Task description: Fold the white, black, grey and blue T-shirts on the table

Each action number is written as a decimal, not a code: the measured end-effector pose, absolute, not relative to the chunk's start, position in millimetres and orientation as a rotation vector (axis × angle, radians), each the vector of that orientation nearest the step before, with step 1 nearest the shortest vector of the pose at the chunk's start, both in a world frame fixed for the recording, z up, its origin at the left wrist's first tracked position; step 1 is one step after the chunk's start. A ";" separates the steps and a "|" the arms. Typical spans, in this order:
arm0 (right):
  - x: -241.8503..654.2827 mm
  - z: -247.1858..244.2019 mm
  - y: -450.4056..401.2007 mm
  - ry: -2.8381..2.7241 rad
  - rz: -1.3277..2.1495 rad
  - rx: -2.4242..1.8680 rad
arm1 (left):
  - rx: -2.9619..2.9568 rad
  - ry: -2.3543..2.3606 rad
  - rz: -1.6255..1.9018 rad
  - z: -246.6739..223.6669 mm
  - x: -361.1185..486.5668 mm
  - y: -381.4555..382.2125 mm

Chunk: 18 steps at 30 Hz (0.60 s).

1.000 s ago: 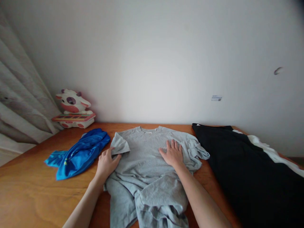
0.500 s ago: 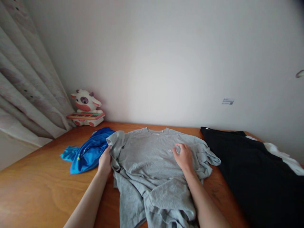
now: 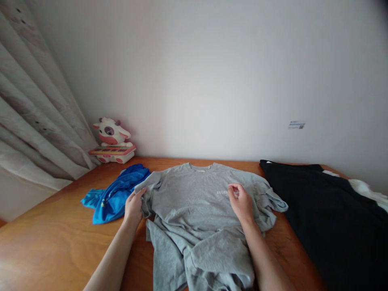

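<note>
Smooth wood-grain counter [image 3: 60, 238]; soft grey T-shirt [image 3: 188, 198], rumpled in folds. My left hand [image 3: 133, 206] pinches sleeve [image 3: 150, 180]; right hand [image 3: 242, 203] curls over pale lettering [image 3: 222, 192], grip unclear.

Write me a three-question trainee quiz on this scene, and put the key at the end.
1. Which hand holds a sleeve of the grey shirt?
2. True or false: the grey shirt lies between the blue garment and the black garment.
3. Fill in the blank: the toy cow has a toy ____ in front of it.

Key: 1. The left hand. 2. True. 3. Keyboard.
</note>
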State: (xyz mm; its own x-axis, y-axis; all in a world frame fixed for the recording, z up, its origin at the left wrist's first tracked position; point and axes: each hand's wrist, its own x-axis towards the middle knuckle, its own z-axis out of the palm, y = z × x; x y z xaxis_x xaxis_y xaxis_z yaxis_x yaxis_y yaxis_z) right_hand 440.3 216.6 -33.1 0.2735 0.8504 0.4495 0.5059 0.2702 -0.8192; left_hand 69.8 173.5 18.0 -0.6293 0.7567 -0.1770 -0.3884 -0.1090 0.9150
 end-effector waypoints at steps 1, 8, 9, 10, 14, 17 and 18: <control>440.1 -32.4 216.5 -1.378 0.389 -1.382 | 0.399 1.340 1.880 18.9 65.7 173.5; 440.0 -32.2 217.0 -1.304 0.418 -1.406 | 0.471 0.998 2.093 34.1 44.4 151.9; 440.2 -32.5 216.9 -1.304 0.416 -1.408 | 0.510 0.986 2.073 36.3 45.0 149.9; 440.5 -32.6 216.7 -1.307 0.413 -1.411 | 0.538 0.997 2.054 38.4 46.1 148.9; 440.8 -32.9 215.2 -1.338 0.361 -1.413 | 0.549 1.064 2.043 46.1 48.5 151.4; 439.0 -32.6 213.5 -1.437 0.273 -1.381 | 0.502 1.042 2.057 51.8 43.8 155.2; 437.9 -32.5 213.0 -1.482 0.246 -1.364 | 0.478 1.054 2.045 54.6 40.7 156.7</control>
State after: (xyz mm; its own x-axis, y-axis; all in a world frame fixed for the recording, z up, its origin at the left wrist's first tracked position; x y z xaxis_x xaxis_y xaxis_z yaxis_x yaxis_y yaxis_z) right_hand 437.9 213.0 -32.5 0.2090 0.8168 0.5378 0.5997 0.3273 -0.7302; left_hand 40.7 156.7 54.6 -0.6324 0.7744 -0.0178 -0.4639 -0.3602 0.8094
